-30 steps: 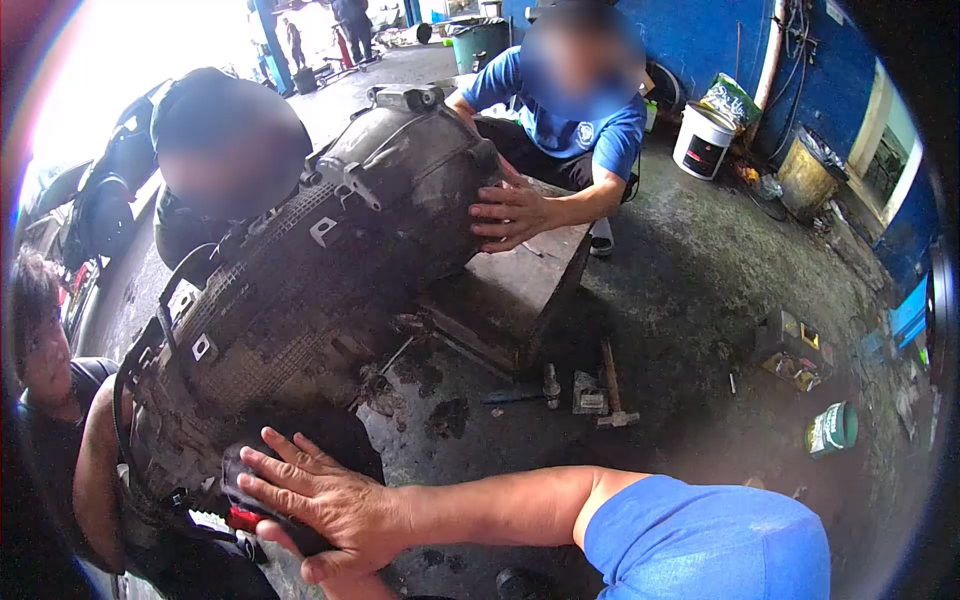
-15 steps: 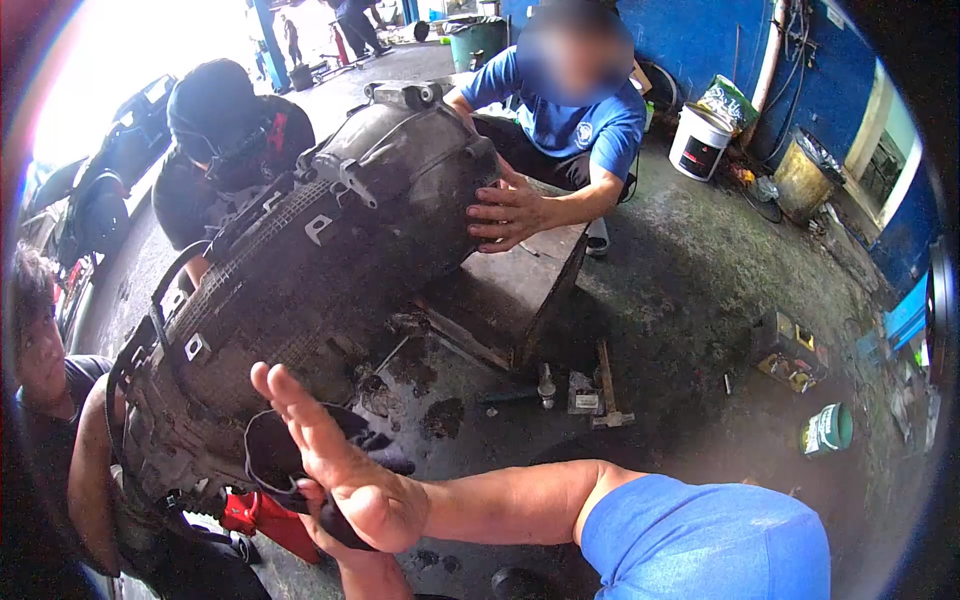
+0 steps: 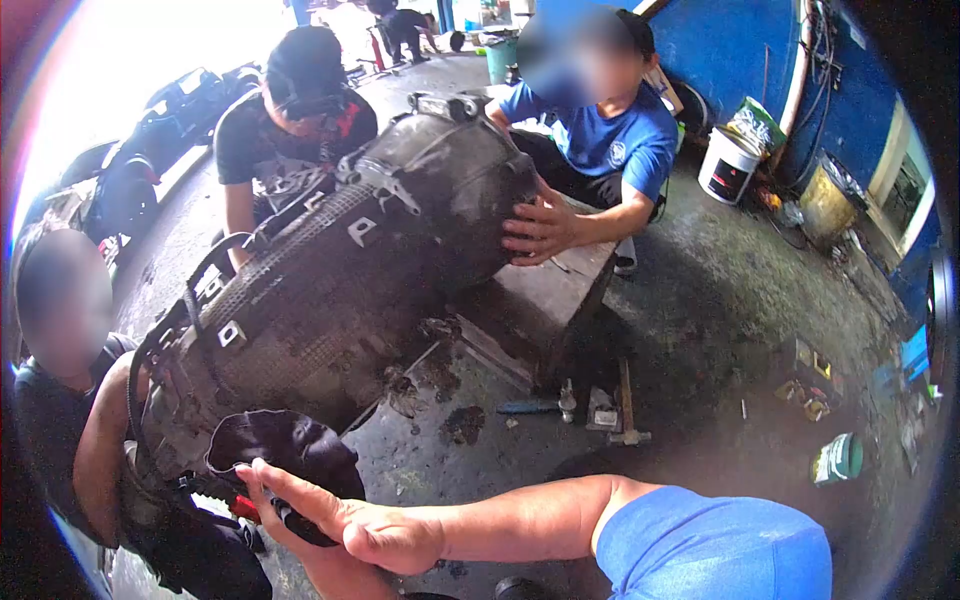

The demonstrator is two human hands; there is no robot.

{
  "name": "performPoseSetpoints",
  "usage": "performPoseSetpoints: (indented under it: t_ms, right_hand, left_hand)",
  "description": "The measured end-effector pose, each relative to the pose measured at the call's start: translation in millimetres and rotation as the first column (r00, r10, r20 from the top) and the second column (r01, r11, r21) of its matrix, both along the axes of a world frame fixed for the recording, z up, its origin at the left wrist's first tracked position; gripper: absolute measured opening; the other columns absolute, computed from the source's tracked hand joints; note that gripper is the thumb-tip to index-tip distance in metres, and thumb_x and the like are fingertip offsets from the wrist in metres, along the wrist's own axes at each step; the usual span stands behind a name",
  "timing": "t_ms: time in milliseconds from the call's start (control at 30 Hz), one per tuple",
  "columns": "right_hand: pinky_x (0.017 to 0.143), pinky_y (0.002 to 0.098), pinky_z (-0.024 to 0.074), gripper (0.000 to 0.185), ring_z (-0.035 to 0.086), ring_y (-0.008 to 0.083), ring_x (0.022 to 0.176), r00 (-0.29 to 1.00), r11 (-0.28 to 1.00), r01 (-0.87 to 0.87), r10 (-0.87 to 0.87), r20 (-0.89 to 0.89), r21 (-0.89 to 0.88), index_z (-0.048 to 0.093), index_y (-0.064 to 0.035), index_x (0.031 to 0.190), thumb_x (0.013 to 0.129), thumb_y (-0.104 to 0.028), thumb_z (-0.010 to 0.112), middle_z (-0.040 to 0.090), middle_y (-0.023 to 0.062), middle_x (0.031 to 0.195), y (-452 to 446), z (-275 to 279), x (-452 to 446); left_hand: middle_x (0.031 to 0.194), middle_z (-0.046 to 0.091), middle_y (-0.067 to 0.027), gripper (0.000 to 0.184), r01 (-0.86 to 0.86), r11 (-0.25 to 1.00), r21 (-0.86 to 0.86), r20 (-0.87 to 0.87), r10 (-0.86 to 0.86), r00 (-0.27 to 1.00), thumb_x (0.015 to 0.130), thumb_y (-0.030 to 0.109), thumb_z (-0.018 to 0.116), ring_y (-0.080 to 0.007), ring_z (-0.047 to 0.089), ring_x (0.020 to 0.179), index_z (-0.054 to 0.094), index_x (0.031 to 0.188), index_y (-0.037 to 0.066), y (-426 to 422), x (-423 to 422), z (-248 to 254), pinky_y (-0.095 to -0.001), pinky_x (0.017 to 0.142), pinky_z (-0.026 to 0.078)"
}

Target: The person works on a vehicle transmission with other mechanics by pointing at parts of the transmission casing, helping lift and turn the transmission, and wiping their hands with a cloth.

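Observation:
A dark, soft cloth cap (image 3: pixel 290 450) hangs near the lower left, its opening towards the upper left. My left hand (image 3: pixel 268 515) is closed on its lower edge, partly hidden behind my other hand. My right hand (image 3: pixel 385 530) reaches in from the right, its visible fingers stretched out along the front of the cap; the thumb is hidden. Behind the cap lies a large, grimy gearbox housing (image 3: pixel 350 270), tilted up to the right, its far end over a low bench (image 3: pixel 560 270).
A co-worker in blue (image 3: pixel 610 130) braces the housing's far end; another in a dark shirt (image 3: pixel 290 150) leans at its far side. A third person (image 3: pixel 110 420) holds the near end. A hammer (image 3: pixel 628 400), a green bucket (image 3: pixel 838 458) and a white pail (image 3: pixel 728 165) stand or lie on the floor.
My right hand has dropped from a raised, spread position to lie lower along the cap. The cap has moved slightly left. The view has shifted, so the surroundings appear further right and lower.

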State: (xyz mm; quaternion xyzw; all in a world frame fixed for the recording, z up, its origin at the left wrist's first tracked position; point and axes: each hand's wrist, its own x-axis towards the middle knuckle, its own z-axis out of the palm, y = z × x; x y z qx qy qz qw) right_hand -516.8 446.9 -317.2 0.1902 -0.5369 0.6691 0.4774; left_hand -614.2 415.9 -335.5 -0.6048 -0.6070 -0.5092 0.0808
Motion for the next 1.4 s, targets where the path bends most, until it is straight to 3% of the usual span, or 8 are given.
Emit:
performPoseSetpoints:
  t_ms: [100,167,533,733,1033,1133,1167,1400]
  right_hand:
    - [0.115,0.0439,0.0098,0.092,0.009,0.0345,0.145,0.985,0.981,-0.062,0.09,0.145,-0.186,0.024,0.0037,0.145,0.088,-0.065,0.046,0.009,0.0243,0.155,7.1,-1.3,3.0]
    - [0.114,0.0477,0.0124,0.091,0.009,0.0397,0.144,0.789,0.873,0.394,-0.482,0.381,0.288,0.029,0.0016,0.145,0.086,-0.065,0.051,0.012,0.0273,0.154,25.8,1.8,14.4]
    - [0.107,0.035,0.0311,0.073,0.043,0.0225,0.126,0.895,0.873,0.385,-0.274,0.351,-0.3,0.034,-0.0046,0.144,0.089,-0.044,0.062,0.044,0.0145,0.136,50.9,1.8,24.5]
    - [0.099,0.0325,0.0401,0.096,0.054,0.016,0.112,0.897,0.983,-0.01,0.089,0.433,-0.181,0.03,-0.0096,0.148,0.065,-0.005,0.078,0.052,0.0088,0.129,54.6,3.6,39.8]
    - [0.075,0.0263,0.0497,0.03,0.058,0.0077,0.083,0.803,0.913,0.325,-0.127,0.582,-0.248,0.063,-0.0025,0.101,0.086,-0.027,0.071,0.064,0.0015,0.09,40.6,5.3,25.4]
    - [0.072,0.0251,0.0494,0.037,0.056,0.0067,0.08,0.784,0.841,0.461,-0.237,0.574,-0.283,0.061,-0.001,0.103,0.088,-0.035,0.068,0.063,0.0008,0.088,39.7,8.7,29.2]
    - [0.089,0.0309,0.0458,0.051,0.057,0.014,0.099,0.715,0.843,0.525,-0.363,0.597,-0.117,0.059,0.001,0.113,0.093,-0.045,0.056,0.063,0.0088,0.105,43.6,2.6,31.3]
    - [0.115,0.0393,0.005,0.086,0.009,0.0294,0.145,0.713,0.813,0.51,-0.582,0.391,0.279,0.014,0.0044,0.148,0.095,-0.063,0.012,0.008,0.0207,0.157,42.3,-10.4,22.7]
  left_hand:
    - [0.134,0.047,-0.0146,0.064,0.161,0.987,0.003,0.463,-0.144,0.875,0.094,0.047,0.05,-0.0266,0.052,0.117,0.037,0.14,0.004,0.7,-24.9,-1.0,-0.0405,0.098,0.043]
    - [0.13,0.05,-0.0121,0.068,0.285,0.862,0.419,0.893,-0.334,-0.301,0.087,0.047,0.059,-0.0267,0.052,0.114,0.041,0.137,0.005,15.6,-18.2,29.6,-0.0428,0.099,0.041]
    - [0.156,0.013,-0.0131,0.12,0.626,0.739,0.25,0.875,-0.449,0.18,0.068,0.079,0.058,-0.0314,0.01,0.144,0.014,0.15,0.003,-14.2,35.3,-2.9,-0.0424,0.117,0.006]
    - [0.129,0.053,-0.0101,0.052,0.494,0.575,0.653,0.758,-0.503,-0.416,0.091,0.042,0.052,-0.0268,0.053,0.117,0.049,0.13,0.008,20.0,13.4,-12.2,-0.0413,0.101,0.042]
    - [0.119,0.055,-0.0083,0.054,0.443,0.628,0.64,0.766,-0.476,-0.432,0.089,0.049,0.047,-0.0259,0.055,0.112,0.049,0.125,0.01,18.5,20.8,-39.1,-0.0411,0.098,0.044]
    - [0.117,0.056,-0.0113,0.062,0.601,0.691,0.402,0.914,-0.34,-0.22,0.085,0.05,0.057,-0.0243,0.061,0.104,0.052,0.121,0.0,20.4,22.8,-18.6,-0.0364,0.09,0.05]
    - [0.125,0.052,-0.0132,0.068,0.525,0.841,0.127,0.77,-0.418,0.483,0.083,0.05,0.062,-0.0269,0.057,0.112,0.05,0.125,-0.002,24.1,12.6,-44.2,-0.0366,0.095,0.046]
    - [0.15,0.031,-0.0134,0.093,0.68,0.577,0.453,0.666,-0.726,0.173,0.076,0.048,0.075,-0.0302,0.036,0.134,0.031,0.145,0.004,22.9,28.3,-23.0,-0.046,0.111,0.03]
